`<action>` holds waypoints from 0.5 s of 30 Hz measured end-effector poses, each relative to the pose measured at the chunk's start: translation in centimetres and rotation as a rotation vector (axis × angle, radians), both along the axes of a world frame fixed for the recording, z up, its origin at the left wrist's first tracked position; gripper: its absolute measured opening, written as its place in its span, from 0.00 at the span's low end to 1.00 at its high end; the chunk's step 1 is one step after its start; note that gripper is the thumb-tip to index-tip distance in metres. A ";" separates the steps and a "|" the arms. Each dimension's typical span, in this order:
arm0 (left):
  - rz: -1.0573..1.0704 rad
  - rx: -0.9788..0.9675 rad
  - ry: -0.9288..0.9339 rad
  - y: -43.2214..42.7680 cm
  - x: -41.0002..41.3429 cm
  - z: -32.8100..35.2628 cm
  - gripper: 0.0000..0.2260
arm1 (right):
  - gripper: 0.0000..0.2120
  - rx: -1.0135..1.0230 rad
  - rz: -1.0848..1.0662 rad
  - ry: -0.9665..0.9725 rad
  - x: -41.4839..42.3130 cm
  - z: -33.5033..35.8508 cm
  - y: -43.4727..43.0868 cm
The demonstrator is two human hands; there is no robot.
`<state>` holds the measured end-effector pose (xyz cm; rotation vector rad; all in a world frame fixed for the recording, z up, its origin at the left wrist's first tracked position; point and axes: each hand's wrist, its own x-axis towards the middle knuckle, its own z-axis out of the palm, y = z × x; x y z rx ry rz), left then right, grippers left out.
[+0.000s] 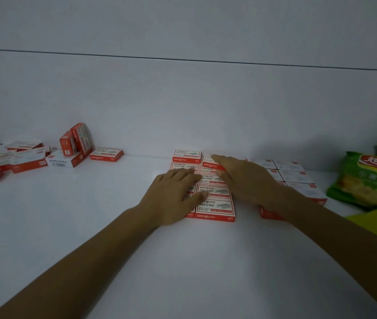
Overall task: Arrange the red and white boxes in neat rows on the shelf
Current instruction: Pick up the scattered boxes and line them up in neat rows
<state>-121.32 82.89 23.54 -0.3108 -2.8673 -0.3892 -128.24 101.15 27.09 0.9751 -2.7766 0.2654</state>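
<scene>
boxes point(215, 207) under left hand point(171, 196), right hand point(245, 178)

On the white shelf surface point(91, 226), flat red and white cardboard boxes point(214, 192) lay in close rows. The left hand point(173, 194) rested flat on them, fingers straight. The right hand point(245, 178) reached with straight fingers over a tilted box point(212, 166) at the back. A loose heap of the same boxes point(29, 157) lay far left, and green snack bags point(366, 180) lay at the right.
</scene>
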 end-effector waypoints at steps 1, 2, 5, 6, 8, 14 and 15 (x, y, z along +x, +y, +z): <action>-0.001 0.007 -0.006 0.0 0.0 0.0 0.32 | 0.21 0.003 -0.006 -0.013 -0.4 0.0 -0.1; -0.003 0.017 -0.012 0.0 0.0 0.1 0.32 | 0.21 0.002 -0.011 -0.024 -0.7 -0.1 -0.2; 0.001 0.038 -0.027 -0.1 -0.1 0.1 0.32 | 0.19 -0.034 0.008 -0.040 -1.6 -0.3 -0.5; 0.002 0.038 -0.032 -0.1 -0.1 0.1 0.32 | 0.18 -0.043 0.010 -0.050 -1.8 -0.3 -0.6; 0.001 0.041 -0.038 -0.1 -0.2 0.1 0.32 | 0.17 -0.056 0.019 -0.045 -2.2 -0.4 -0.6; 0.003 0.048 -0.048 -0.2 -0.3 0.0 0.32 | 0.16 -0.064 0.018 -0.078 -2.5 0.0 -0.5; 0.002 0.048 -0.053 -0.2 -0.3 0.0 0.32 | 0.16 -0.067 0.018 -0.089 -2.5 0.0 -0.4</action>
